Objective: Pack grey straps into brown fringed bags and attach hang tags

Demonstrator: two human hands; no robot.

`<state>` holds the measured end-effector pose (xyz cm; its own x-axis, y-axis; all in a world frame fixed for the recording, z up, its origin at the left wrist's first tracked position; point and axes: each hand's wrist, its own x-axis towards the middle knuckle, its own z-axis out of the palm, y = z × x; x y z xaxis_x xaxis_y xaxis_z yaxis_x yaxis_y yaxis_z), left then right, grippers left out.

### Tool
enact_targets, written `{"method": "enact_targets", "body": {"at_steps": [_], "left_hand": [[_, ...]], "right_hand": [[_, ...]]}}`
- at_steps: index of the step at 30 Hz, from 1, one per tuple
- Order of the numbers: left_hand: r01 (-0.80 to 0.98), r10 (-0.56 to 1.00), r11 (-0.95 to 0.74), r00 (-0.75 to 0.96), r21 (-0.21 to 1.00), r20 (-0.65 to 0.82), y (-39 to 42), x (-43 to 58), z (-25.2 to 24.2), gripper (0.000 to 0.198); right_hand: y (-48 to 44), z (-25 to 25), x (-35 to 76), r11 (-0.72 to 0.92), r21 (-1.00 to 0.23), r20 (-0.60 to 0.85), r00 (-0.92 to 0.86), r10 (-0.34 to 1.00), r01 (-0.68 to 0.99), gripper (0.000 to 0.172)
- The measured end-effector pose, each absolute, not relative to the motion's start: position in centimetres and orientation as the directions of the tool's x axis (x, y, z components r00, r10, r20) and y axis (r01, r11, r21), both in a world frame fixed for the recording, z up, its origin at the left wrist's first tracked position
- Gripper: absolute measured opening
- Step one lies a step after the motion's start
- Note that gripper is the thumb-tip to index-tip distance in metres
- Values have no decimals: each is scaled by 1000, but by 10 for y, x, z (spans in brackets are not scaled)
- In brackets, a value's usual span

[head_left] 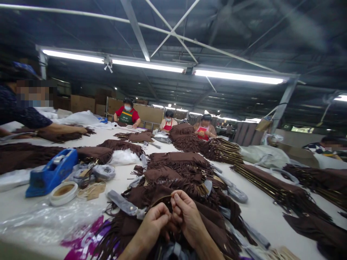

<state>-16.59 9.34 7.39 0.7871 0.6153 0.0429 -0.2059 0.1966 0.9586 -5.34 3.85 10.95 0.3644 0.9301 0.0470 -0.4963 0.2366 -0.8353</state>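
Both my hands are close together over a dark brown fringed bag (135, 198) at the front of the table. My left hand (154, 222) has its fingers pinched at the bag's opening. Beside it, my right hand (186, 213) pinches the same edge, thumb against forefinger. A thin gold-coloured strip (162, 198) curves along that edge just behind my fingers; whether it is a zip is unclear. To the left of the bag lies a strap wrapped in grey film (123, 203). Directly beyond my hands is a stack of similar brown fringed bags (176, 160).
A blue tape dispenser (52, 171) and a white tape roll (63, 193) stand at left, behind clear plastic bags (48, 222). More brown pieces with gold edges (267, 180) lie at right. A co-worker's arm (63, 129) reaches in from the left; other people (127, 117) work across the table.
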Motion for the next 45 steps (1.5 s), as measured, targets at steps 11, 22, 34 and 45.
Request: {"method": "enact_targets", "body": {"at_steps": [11,22,34,45], "left_hand": [[-349,738,343,674,872,-20,110,-153,30,43],[-326,728,344,685,880,-31,101,-161,49,41],[-384,846,256,534,887,-13,88,-165,50,41],[-240,867,-17,480,971,134,76,-162,50,30]], "right_hand": [[24,70,-43,230,-926,69,466,882,-299,52],[33,70,-48,199,-956,87,441,893,-216,51],[17,61,-40,161,-975,83,421,903,-152,54],[9,62,-38,183,-977,127,386,914,-110,39]]}}
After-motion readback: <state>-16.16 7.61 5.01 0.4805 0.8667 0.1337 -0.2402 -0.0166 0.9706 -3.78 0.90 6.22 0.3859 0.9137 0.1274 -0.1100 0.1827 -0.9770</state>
